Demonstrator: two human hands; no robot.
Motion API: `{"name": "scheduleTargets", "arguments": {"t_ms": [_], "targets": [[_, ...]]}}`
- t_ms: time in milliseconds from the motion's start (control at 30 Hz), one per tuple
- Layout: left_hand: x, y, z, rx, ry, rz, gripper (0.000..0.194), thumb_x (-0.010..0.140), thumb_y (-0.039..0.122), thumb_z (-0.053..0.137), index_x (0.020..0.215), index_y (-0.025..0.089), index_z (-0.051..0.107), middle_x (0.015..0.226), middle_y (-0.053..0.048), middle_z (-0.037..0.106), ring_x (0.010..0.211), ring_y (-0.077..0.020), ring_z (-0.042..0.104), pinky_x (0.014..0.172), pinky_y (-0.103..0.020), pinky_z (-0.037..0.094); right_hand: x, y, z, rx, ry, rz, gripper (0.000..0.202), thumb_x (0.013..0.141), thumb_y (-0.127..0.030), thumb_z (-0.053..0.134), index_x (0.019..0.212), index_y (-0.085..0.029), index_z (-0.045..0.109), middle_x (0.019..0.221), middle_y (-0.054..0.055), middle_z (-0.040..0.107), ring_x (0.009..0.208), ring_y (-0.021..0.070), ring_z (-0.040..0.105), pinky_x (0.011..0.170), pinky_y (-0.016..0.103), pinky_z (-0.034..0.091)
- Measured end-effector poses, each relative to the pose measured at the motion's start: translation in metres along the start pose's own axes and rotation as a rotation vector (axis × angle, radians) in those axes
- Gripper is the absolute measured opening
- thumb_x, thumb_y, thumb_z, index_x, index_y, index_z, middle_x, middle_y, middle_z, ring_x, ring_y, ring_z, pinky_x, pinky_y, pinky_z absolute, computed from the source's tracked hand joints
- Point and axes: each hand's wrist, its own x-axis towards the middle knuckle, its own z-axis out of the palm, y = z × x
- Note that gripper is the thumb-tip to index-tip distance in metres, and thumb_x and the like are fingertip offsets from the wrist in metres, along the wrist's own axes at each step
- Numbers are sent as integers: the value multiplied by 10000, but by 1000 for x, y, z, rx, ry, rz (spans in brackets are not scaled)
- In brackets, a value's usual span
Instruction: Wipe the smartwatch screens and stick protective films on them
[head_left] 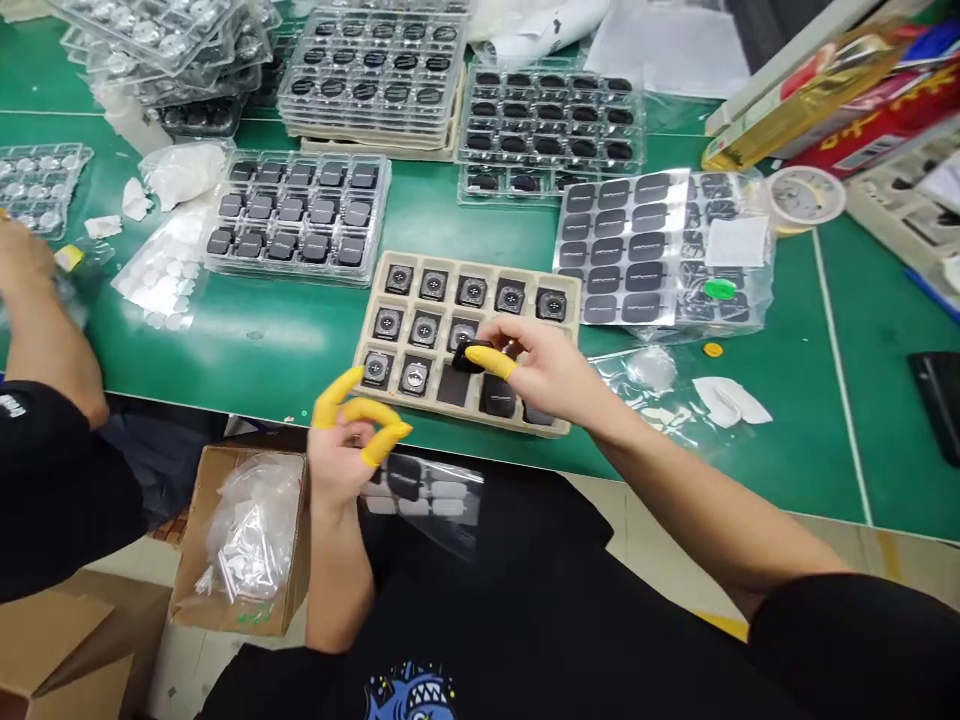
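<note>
My right hand [536, 365], a yellow cot on its thumb, pinches a black smartwatch case [466, 356] over the beige compartment tray [551, 428]. Smartwatch cases [425, 328] lie in the tray with round sensor backs up; dark square faces [497, 396] show in its front right compartments. My left hand [349, 445], wearing yellow finger cots, is raised just in front of the tray's left corner, thumb and fingertips curled toward each other. A clear sheet of black and pale stickers [439, 495] hangs from this hand above my lap; the gripping fingers are partly hidden.
Clear trays of black parts [292, 215] and stacked blister trays [371, 75] stand behind. Sticker sheets [622, 250] and a tape roll [806, 195] lie right. At left is another person's arm [45, 310]. A cardboard box [289, 560] with plastic bags sits below the table edge.
</note>
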Motion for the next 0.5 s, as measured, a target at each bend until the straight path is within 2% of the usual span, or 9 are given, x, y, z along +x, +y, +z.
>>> {"name": "scheduleTargets", "arguments": {"t_ms": [100,167,233,333,433,500], "targets": [[2,12,-24,95,253,46,749,766,465,1051,1381,223,699,770,30,813,556,-110,693,559,-220,569,-11,24,16,-209,168,-4,158,1012,-400,712,989,-248,746,1052,107,731,1144,343,645,1028,534,536],[3,18,-37,137,376,76,804,678,560,1078,1313,219,722,713,43,800,520,-141,702,576,-276,622,-20,34,33,-255,190,-13,124,1006,-377,728,989,-263,772,1146,127,720,1322,393,592,1171,645,464],[4,22,-46,172,452,108,847,621,629,1082,1275,216,737,672,55,789,471,-150,681,561,-308,636,-26,39,48,-280,207,-7,105,1005,-369,740,998,-273,783,1241,142,700,1453,431,519,1234,715,389],[4,27,-53,219,478,155,840,625,621,1079,1280,213,746,667,55,793,462,-163,686,484,-288,584,-29,42,56,-396,291,-18,133,1014,-359,734,1102,-265,766,1358,174,652,1539,470,454,1258,760,334],[4,30,-56,228,456,223,748,683,515,1077,1289,210,762,674,58,792,477,-162,697,442,-259,524,-26,39,48,-457,356,-49,262,1038,-383,715,1255,-237,711,1408,206,632,1478,457,513,1240,722,388],[3,31,-56,217,418,246,680,722,452,1069,1285,205,777,676,56,795,483,-156,701,452,-253,527,-19,32,43,-449,350,-89,275,1080,-397,662,1279,-213,705,1419,224,637,1468,439,523,1226,677,432]]}}
